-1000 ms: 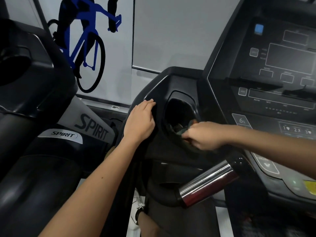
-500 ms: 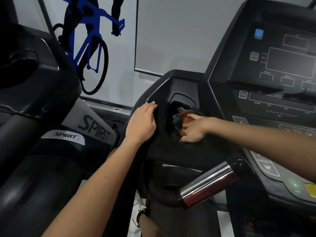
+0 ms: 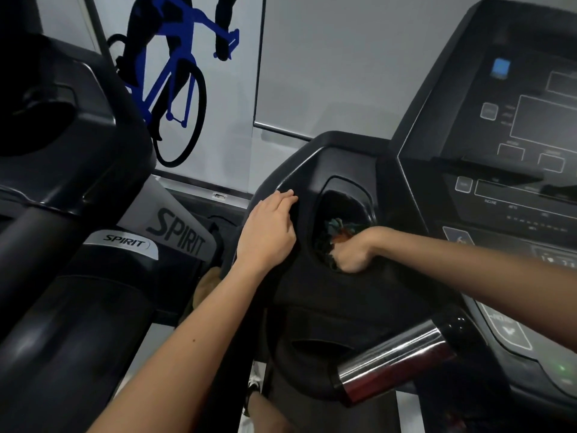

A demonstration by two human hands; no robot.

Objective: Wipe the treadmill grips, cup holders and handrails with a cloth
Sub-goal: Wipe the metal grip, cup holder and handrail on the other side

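The treadmill's left cup holder point(image 3: 363, 195) is a deep black pocket beside the console. My right hand point(image 3: 351, 254) is curled inside its lower part, gripping a dark teal and orange cloth point(image 3: 335, 228) that bunches up above my fingers. My left hand point(image 3: 267, 232) rests flat with fingers together on the black housing just left of the holder. A chrome pulse grip point(image 3: 393, 360) juts out below the holder, near my right forearm.
The console panel point(image 3: 512, 182) with buttons and displays fills the right side. A second black treadmill marked SPIRIT point(image 3: 125, 243) stands close on the left. Behind is a grey wall with a blue cyclist graphic point(image 3: 175, 79). A shoe point(image 3: 254, 385) shows on the floor below.
My right hand with the cloth went from the holder's lower rim up to its top, then came back down into the lower part. My left hand stayed on the housing.
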